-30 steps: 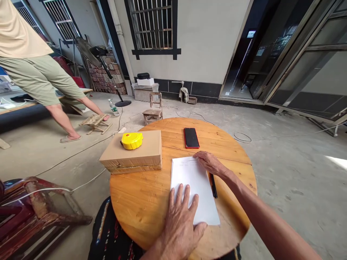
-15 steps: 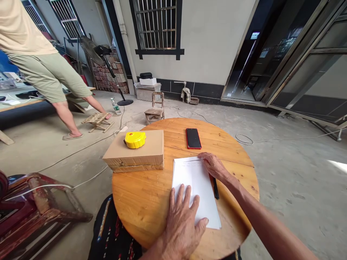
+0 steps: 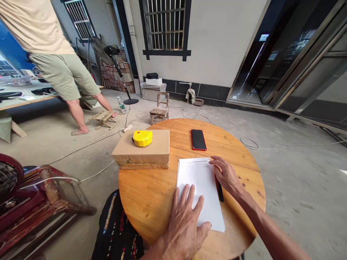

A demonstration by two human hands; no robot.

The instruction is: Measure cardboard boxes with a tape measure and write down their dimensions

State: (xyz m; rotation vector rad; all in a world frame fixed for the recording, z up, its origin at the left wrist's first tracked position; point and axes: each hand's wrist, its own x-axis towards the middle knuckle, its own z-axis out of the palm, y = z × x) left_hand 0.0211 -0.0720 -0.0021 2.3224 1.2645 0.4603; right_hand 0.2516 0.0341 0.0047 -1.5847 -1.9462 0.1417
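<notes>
A white sheet of paper [image 3: 202, 187] lies on the round wooden table [image 3: 151, 195]. My left hand [image 3: 187, 220] rests flat on the paper's near left corner, fingers spread. My right hand [image 3: 226, 175] lies at the paper's right edge, fingers extended and touching it, partly over a black pen [image 3: 220, 193] beside the sheet. A red-edged phone [image 3: 198, 139] lies face up beyond the paper. A cardboard box [image 3: 143, 151] sits at the table's left with a yellow tape measure [image 3: 142, 138] on top.
Another person [image 3: 54, 57] in a beige shirt and green shorts stands at far left by a bench. A red metal frame [image 3: 40, 202] is low left. A small wooden chair [image 3: 159, 108], cables and a fan stand on the concrete floor behind.
My right hand slid a little down the paper's right edge toward the pen. The view shifted to the left, so everything sits further right. My left hand stays flat on the paper.
</notes>
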